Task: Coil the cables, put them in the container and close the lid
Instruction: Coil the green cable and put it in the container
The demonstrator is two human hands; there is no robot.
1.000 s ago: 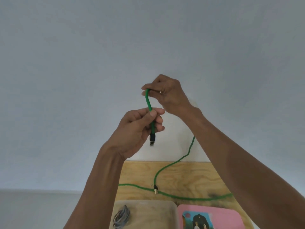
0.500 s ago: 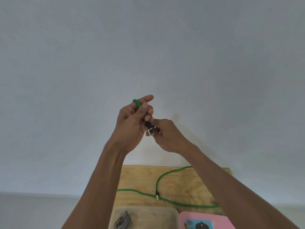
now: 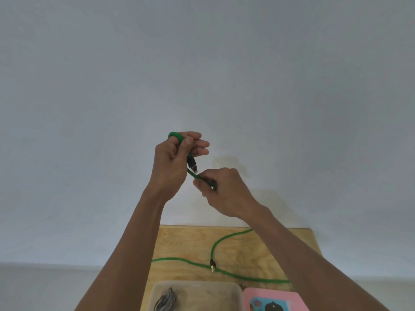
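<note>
I hold a green cable up in front of the white wall. My left hand point(image 3: 174, 161) grips it near its black plug point(image 3: 192, 163), and a small green loop sticks out above the fist. Just below and to the right, my right hand point(image 3: 221, 190) pinches the same cable. The rest of the green cable point(image 3: 186, 261) trails over the wooden table, with its other plug point(image 3: 212, 265) lying there. A clear container point(image 3: 233, 290) stands at the bottom edge with a coiled grey cable point(image 3: 166, 300) inside. Its pink lid point(image 3: 272, 296) lies to the right.
The plywood table point(image 3: 179, 241) is small and stands against the white wall point(image 3: 202, 75). A grey floor shows to its left.
My right hand came down from above my left hand to below it, laying the cable into a small loop. My left hand has kept its hold near the plug.
</note>
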